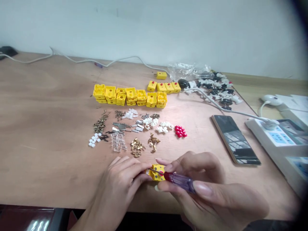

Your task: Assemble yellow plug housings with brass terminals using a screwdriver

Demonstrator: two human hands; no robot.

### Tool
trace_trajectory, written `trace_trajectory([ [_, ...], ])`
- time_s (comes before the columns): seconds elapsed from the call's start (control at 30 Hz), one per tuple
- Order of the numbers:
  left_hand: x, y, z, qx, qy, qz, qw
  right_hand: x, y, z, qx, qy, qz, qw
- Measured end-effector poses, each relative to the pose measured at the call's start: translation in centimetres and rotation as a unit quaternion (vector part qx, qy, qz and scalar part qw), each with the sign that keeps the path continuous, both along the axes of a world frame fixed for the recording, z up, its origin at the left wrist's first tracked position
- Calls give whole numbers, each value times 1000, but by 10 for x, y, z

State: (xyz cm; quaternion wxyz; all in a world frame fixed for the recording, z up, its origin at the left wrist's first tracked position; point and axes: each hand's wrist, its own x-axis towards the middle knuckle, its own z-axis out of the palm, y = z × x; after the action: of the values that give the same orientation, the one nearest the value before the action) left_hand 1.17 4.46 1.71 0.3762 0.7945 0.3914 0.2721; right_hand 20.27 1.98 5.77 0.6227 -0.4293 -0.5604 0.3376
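Observation:
Close to the table's front edge, my left hand [122,176] is closed on the left end of a small yellow plastic housing [157,169]. The housing shows several screws and a red button on its face. My right hand [209,186] grips a screwdriver [180,182] with a clear purple handle and red collar. Its thin shaft points left across the housing, and the tip lies by my left fingertips, where the exact contact is hidden. Brass contacts [136,146] and clear plastic pieces [118,142] lie just beyond my hands.
Stacked yellow shells [131,93] form a row behind small piles of screws, metal strips and white parts [165,127]. Red buttons [180,131] sit right of these. Finished-looking yellow blocks [160,86] stand behind. A phone [235,139], power strip [276,136] and white cable [211,102] occupy the right.

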Motion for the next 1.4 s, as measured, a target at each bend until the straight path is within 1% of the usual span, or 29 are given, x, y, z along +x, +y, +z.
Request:
trace_trajectory([
  [0.07,1,0,-1,-4,3,6,1000,4,-3,-4,31,-54,32,998],
  [0.1,1,0,-1,-3,2,8,1000,6,-4,-5,36,-78,66,994],
  [0.13,2,0,-1,-2,1,10,1000,7,-5,-6,23,-83,102,991],
  [0.2,2,0,0,-1,10,14,1000,5,-6,-6,-9,-54,153,987],
  [0.23,3,1,0,-2,20,15,1000,3,-5,-5,-10,-30,155,987],
  [0.27,3,1,0,-7,32,16,999,1,-3,-4,-1,-12,144,989],
  [0.33,4,0,1,-12,57,21,998,-4,1,-3,41,-6,89,995],
  [0.4,5,0,1,-4,63,27,998,-4,4,-4,81,-39,53,995],
  [0.43,6,0,1,3,62,30,998,-2,4,-4,90,-59,47,993],
  [0.47,7,0,1,11,60,33,998,0,4,-4,91,-77,56,991],
  [0.57,9,-1,1,40,53,41,997,8,2,-3,67,-106,111,986],
  [0.63,10,-1,1,47,51,44,997,11,1,-2,52,-110,126,984],
  [0.67,10,-1,1,46,51,45,997,11,0,-2,46,-111,118,986],
  [0.73,10,-1,1,41,55,46,997,10,1,-3,46,-111,79,990],
  [0.8,10,-2,0,41,54,48,997,10,2,-5,60,-116,46,990],
  [0.83,10,-2,0,42,52,49,997,11,2,-6,71,-120,43,989],
  [0.93,10,-2,-1,40,51,54,996,15,1,-7,80,-135,72,985],
  [1.0,11,-2,-1,44,53,58,996,15,-1,-5,58,-134,93,985],
  [1.1,11,-2,0,48,48,58,996,6,-2,1,15,-108,122,986],
  [1.17,10,-2,-1,41,42,56,997,-2,-2,3,-8,-74,117,990],
  [1.2,10,-2,-1,38,40,54,997,-5,-1,3,-12,-53,101,993],
  [1.27,10,-2,-2,34,42,50,997,-8,0,2,9,-30,67,997],
  [1.3,9,-2,-2,34,47,50,997,-7,0,1,29,-37,61,997],
  [1.33,9,-2,-2,36,50,50,997,-4,0,0,46,-59,61,995],
  [1.4,10,-2,-2,45,55,52,996,3,0,0,55,-118,85,988],
])
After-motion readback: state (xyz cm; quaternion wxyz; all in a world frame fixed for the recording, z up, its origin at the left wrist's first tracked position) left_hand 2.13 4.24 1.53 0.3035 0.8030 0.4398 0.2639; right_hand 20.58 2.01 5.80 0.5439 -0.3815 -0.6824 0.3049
